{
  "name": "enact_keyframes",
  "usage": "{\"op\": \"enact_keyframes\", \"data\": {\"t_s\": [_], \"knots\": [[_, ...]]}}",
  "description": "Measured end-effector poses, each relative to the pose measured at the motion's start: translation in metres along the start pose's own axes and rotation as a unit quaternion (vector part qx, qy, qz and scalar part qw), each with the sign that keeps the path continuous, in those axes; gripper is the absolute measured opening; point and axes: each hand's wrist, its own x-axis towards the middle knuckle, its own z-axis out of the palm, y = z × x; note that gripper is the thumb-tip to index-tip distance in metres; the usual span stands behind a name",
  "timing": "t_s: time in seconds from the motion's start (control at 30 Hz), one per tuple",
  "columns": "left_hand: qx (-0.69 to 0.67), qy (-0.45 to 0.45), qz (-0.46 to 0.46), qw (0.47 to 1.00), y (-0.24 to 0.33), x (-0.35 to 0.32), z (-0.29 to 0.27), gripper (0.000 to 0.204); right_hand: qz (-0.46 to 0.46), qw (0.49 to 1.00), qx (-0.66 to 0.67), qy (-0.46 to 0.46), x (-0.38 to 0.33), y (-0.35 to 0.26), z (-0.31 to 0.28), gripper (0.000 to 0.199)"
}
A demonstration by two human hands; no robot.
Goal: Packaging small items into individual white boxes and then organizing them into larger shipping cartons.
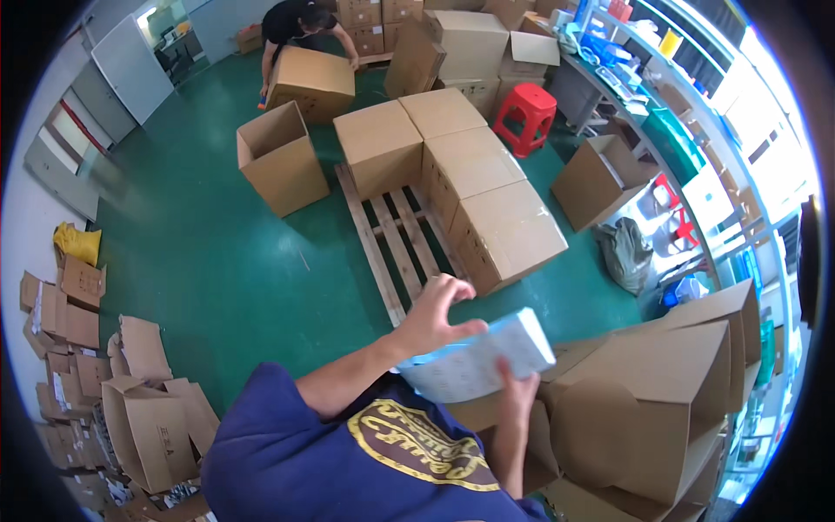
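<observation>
In front of my chest I hold a thick stack of white printed sheets [474,361] with a light blue edge, tilted up to the right. My right hand [517,390] grips it from the near right side, its thumb lying on the printed face. My left hand [442,311] is just above the far left edge of the stack, fingers curved and thumb apart, with nothing seen between them. Beyond my hands, a wooden pallet [389,233] carries several closed cardboard cartons [513,228] set in an L shape.
Open cartons [639,409] crowd my right side. An open carton [283,165] stands left of the pallet, where another person [296,22] handles a carton [313,80]. A red stool [525,117], a grey bag [624,257] and a workbench are at right; flattened cardboard [143,348] lies left.
</observation>
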Motion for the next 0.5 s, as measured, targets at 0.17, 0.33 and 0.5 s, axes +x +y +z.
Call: {"op": "enact_keyframes", "data": {"t_s": [0.17, 0.33, 0.5], "knots": [[-0.126, -0.378, 0.054, 0.916, -0.031, 0.105, 0.093, 0.054, -0.104, 0.984, 0.048, 0.133, 0.116, -0.018, -0.109, 0.052], [-0.245, -0.515, -0.135, 0.81, -0.024, 0.207, 0.211, 0.046, -0.011, 0.947, 0.099, 0.305, 0.238, -0.051, -0.196, 0.051], [-0.297, -0.199, -0.199, 0.913, -0.036, 0.35, 0.336, 0.034, 0.067, 0.941, 0.318, -0.094, 0.388, -0.015, -0.302, 0.043]]}}
